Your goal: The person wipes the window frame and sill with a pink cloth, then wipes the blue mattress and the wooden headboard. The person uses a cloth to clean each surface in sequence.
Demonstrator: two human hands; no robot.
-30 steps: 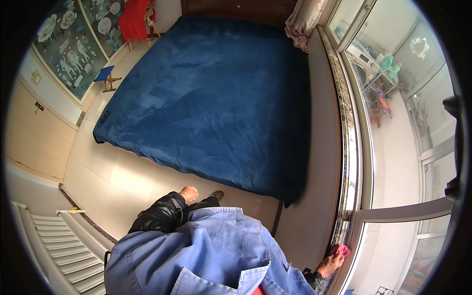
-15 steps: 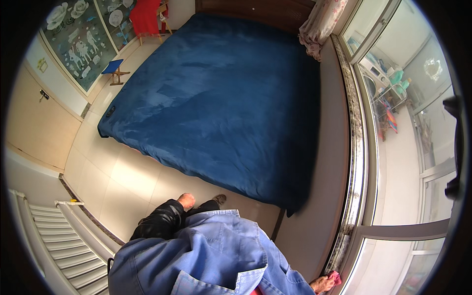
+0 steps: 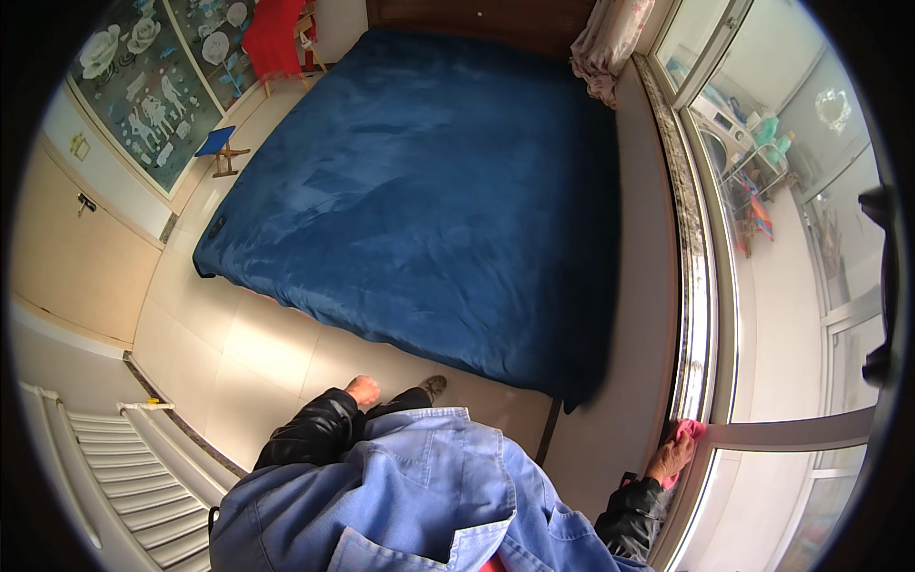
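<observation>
My right hand [image 3: 669, 461] presses a pink cloth [image 3: 688, 431] onto the speckled stone sill [image 3: 679, 408] beside the window frame [image 3: 791, 431]. Its fingers lie closed over the cloth. In front of my body, my left hand [image 3: 362, 389] hangs above the floor, out of a black sleeve. It looks curled up small, with nothing seen in it. Beside that hand my shoe [image 3: 434, 385] shows on the tiles.
A bed with a dark blue cover [image 3: 419, 210] fills the middle. A white radiator [image 3: 124, 477] stands at lower left, near a door [image 3: 81, 243]. A blue folding stool [image 3: 221, 148] is by the far left wall. Behind the glass at right is a washing machine [image 3: 720, 133].
My right hand has slid forward along the sill with the pink cloth, and more of its black sleeve now shows. My left hand stays in about the same place.
</observation>
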